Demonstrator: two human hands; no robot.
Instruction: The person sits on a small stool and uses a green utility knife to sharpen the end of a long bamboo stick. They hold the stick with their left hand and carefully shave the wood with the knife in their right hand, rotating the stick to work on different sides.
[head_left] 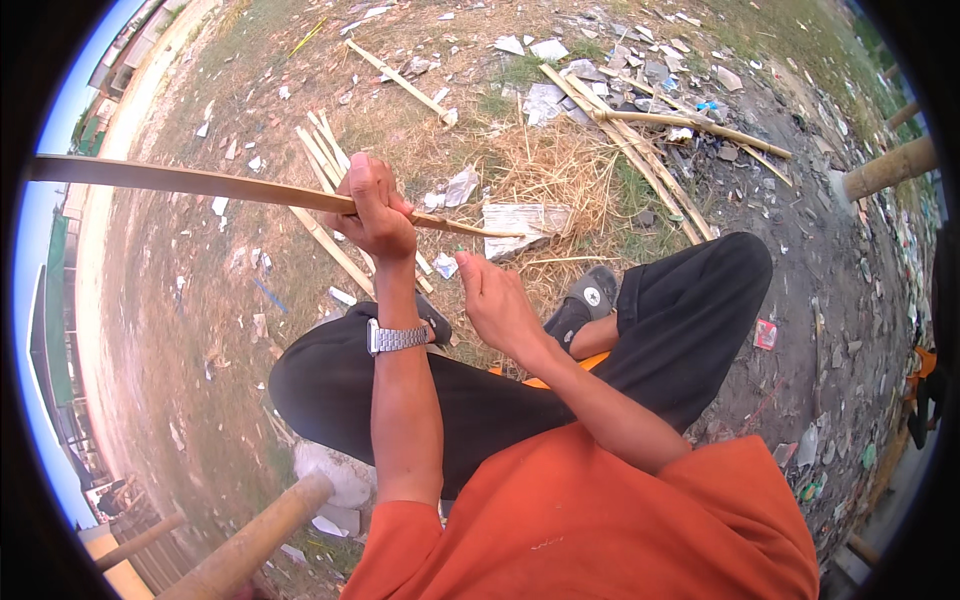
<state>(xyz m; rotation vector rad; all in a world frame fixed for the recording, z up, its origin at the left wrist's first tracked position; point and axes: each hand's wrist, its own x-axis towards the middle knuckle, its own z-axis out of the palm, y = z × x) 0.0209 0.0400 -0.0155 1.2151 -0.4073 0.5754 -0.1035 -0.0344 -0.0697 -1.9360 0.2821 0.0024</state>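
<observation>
My left hand, with a metal-band watch on the wrist, is closed in a fist around a long, flat bamboo strip. The strip runs from the far left past the fist, and its thinner, ragged end lies over a whitish, weathered block on the ground. Just nearer than that end is my right hand, fingers curled and thumb on top. Whatever it may hold is hidden behind the fingers. Pale shavings lie heaped around the block.
Split bamboo strips lie beyond my left knee, and longer bamboo pieces at the far right. Another strip lies farther off. Bamboo poles stand at left and right. Broken shards and litter cover the ground.
</observation>
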